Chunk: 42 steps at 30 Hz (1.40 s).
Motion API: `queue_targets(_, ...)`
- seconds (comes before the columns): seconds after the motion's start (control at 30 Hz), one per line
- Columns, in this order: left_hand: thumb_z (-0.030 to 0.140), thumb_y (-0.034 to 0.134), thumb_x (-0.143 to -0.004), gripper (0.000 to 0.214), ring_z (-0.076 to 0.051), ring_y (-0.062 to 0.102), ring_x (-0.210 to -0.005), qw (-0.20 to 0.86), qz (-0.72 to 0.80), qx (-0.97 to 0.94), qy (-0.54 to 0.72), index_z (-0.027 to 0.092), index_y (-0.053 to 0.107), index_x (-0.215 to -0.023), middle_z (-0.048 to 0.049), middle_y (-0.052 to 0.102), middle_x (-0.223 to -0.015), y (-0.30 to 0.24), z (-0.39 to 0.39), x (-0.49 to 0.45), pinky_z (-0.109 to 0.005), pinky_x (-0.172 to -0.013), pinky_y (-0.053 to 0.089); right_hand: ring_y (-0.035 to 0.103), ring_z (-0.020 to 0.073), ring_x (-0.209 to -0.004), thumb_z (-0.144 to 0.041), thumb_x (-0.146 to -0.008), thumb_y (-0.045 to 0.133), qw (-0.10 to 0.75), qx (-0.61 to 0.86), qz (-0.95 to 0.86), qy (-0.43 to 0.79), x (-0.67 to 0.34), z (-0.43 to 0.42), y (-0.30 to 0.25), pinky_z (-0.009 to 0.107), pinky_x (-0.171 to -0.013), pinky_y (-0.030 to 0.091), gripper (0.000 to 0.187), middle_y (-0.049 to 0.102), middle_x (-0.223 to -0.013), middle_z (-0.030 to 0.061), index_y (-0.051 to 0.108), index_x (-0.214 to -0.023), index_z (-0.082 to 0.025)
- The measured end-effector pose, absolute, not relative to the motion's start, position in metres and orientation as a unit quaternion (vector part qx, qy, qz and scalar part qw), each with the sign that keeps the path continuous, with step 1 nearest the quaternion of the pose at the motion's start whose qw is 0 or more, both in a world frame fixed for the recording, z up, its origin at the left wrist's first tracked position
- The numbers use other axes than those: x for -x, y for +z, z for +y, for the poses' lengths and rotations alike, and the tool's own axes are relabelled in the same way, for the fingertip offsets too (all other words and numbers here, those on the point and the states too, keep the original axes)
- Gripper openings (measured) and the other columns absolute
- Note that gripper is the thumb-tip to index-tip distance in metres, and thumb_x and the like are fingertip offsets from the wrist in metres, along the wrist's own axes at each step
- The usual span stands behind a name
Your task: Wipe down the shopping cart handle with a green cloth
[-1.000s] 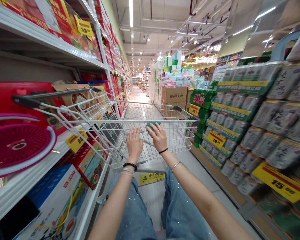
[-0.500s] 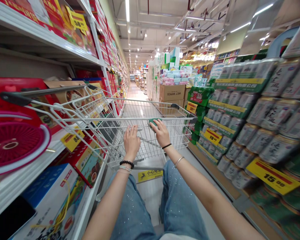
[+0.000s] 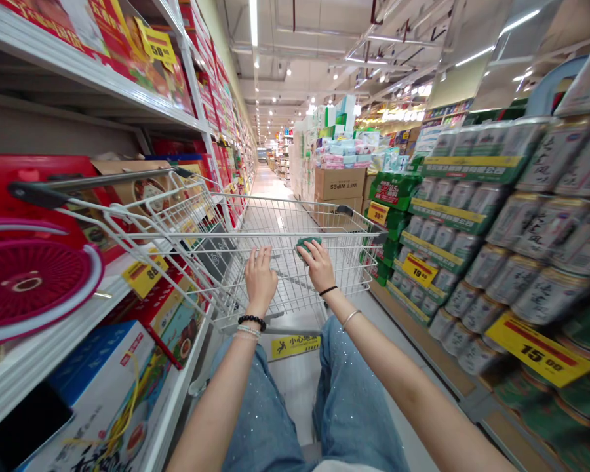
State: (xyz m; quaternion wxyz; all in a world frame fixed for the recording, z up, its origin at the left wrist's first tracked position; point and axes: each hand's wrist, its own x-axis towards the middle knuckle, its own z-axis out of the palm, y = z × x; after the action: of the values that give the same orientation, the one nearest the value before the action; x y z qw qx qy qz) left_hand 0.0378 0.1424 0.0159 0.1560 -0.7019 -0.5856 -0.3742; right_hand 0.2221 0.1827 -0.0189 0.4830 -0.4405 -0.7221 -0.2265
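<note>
Fingers of the right hand [image 3: 319, 265] are curled over a green pad [image 3: 302, 244] on the top wire [image 3: 275, 234] of a steel-wire shopping cart [image 3: 216, 216], the left hand [image 3: 260, 278] is laid half-open on the mesh [image 3: 285, 295] just beside it; the cart is held above denim-covered legs [image 3: 260, 406], between shelves of boxed gifts [image 3: 103, 387] and stacked canned drinks [image 3: 535, 262]

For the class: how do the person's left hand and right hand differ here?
The left hand lies over the shopping cart's wire mesh, while the right hand reaches a small green object with its fingertips. The left wrist wears a black bead bracelet; the right wrist, a thin black band and a silver bangle. Both hands are palm down.
</note>
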Motion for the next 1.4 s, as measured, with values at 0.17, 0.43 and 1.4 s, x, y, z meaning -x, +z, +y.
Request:
queue_targets(0.17, 0.008, 0.045, -0.079, 0.063, -0.028, 0.036, -0.144, 0.157, -0.585, 0.704, -0.371, 0.014, 0.049, -0.141, -0.0093, 0.052, -0.148, 0.015, 0.143, -0.038, -0.045, -0.118, 0.034, 0.053, 0.0202, -0.127, -0.001, -0.091, 0.039, 0.473, 0.43, -0.737, -0.221, -0.231, 0.179, -0.015, 0.043, -0.114, 0.04, 0.049, 0.065, -0.127, 0.0074, 0.067, -0.124, -0.024)
queue_targets(0.43, 0.008, 0.045, -0.079, 0.062, -0.029, 0.034, -0.145, 0.149, -0.588, 0.701, -0.375, 0.013, 0.049, -0.141, -0.0103, 0.051, -0.148, 0.016, 0.143, -0.04, -0.046, -0.118, 0.035, 0.048, 0.0221, -0.134, 0.001, -0.089, 0.04, 0.457, 0.438, -0.734, -0.245, -0.238, 0.18, -0.02, 0.046, -0.117, 0.037, 0.052, 0.063, -0.133, 0.007, 0.066, -0.126, -0.024)
queue_targets(1.4, 0.017, 0.045, -0.085, 0.062, -0.032, 0.034, -0.145, 0.179, -0.537, 0.776, -0.281, 0.014, 0.042, -0.147, -0.009, 0.048, -0.151, 0.014, 0.148, -0.142, -0.057, -0.123, 0.012, 0.051, 0.0216, -0.132, -0.001, -0.088, 0.037, 0.485, 0.431, -0.726, -0.227, -0.284, 0.182, -0.027, 0.046, -0.117, 0.037, 0.053, 0.064, -0.132, 0.0074, 0.066, -0.126, -0.024)
